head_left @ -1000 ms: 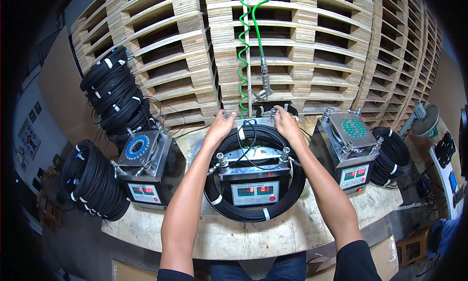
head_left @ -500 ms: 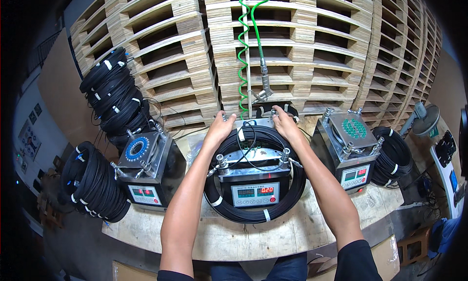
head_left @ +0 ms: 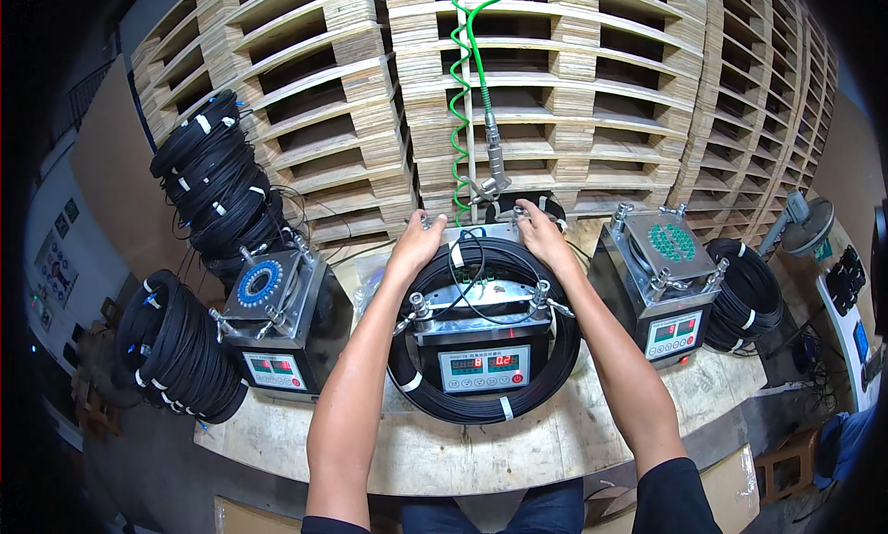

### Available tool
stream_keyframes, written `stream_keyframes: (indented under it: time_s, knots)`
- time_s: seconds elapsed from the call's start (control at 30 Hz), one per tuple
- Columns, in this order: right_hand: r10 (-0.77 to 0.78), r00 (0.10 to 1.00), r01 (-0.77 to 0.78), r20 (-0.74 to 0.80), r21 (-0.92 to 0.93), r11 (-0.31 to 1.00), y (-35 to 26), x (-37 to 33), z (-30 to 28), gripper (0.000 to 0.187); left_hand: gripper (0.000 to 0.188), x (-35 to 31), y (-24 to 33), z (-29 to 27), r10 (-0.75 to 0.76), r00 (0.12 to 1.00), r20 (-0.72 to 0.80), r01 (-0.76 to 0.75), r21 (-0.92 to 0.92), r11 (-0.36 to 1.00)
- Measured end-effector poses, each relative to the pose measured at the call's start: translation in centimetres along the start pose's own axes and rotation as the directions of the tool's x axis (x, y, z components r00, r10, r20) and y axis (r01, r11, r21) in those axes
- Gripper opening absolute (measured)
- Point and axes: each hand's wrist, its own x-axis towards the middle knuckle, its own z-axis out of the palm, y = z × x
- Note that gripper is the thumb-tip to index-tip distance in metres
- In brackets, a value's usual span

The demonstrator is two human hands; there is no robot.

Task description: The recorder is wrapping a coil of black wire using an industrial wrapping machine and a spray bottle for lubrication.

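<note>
A grey metal machine [head_left: 481, 335] with a red digit display stands in the middle of the wooden bench. A black cable coil [head_left: 486, 409] with white ties lies around it. My left hand [head_left: 418, 242] rests on the machine's far left corner, by an upright metal post. My right hand [head_left: 541, 233] rests on the far right corner, fingers curled over the coil's back edge. A thin black wire loops across the machine's top between my hands.
Two similar machines flank it, one at the left [head_left: 277, 326] and one at the right [head_left: 666, 284]. Black cable coils [head_left: 217, 187] are stacked at the left and a coil [head_left: 754, 293] at the right. A green spiral hose [head_left: 462, 80] hangs before stacked wooden pallets [head_left: 573, 90].
Both hands have stayed at the machine's far corners, shifting only slightly along the coil's back edge. The machine and coil have not visibly moved.
</note>
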Motion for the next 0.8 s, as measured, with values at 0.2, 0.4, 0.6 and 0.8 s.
stream_keyframes:
  time_s: [0.2, 0.4, 0.6, 0.8]
  knots:
    - [0.038, 0.999, -0.037, -0.021, 0.036, 0.999, -2.2, -0.5, -0.2, 0.046, 0.076, 0.5, -0.9, -0.3, 0.053, 0.999, 0.012, -0.052, -0.058, 0.997]
    - [0.237, 0.972, -0.237, -0.013, -0.096, 0.967, -3.2, -0.6, -0.4, 0.052, 0.076, 0.4, -0.9, -0.3, 0.031, 0.999, 0.021, -0.029, -0.065, 0.997]
    - [0.109, 0.994, -0.109, -0.011, -0.024, 0.994, -1.7, -0.3, -0.4, 0.047, 0.076, -0.4, 0.1, -0.3, 0.002, 1.0, 0.005, -0.002, -0.055, 0.998]
    - [0.079, 0.996, -0.077, -0.034, 0.062, 0.995, -1.0, -0.3, -0.2, 0.046, 0.075, -0.3, 0.0, -0.2, 0.019, 1.0, -0.022, -0.019, 0.0, 1.0]
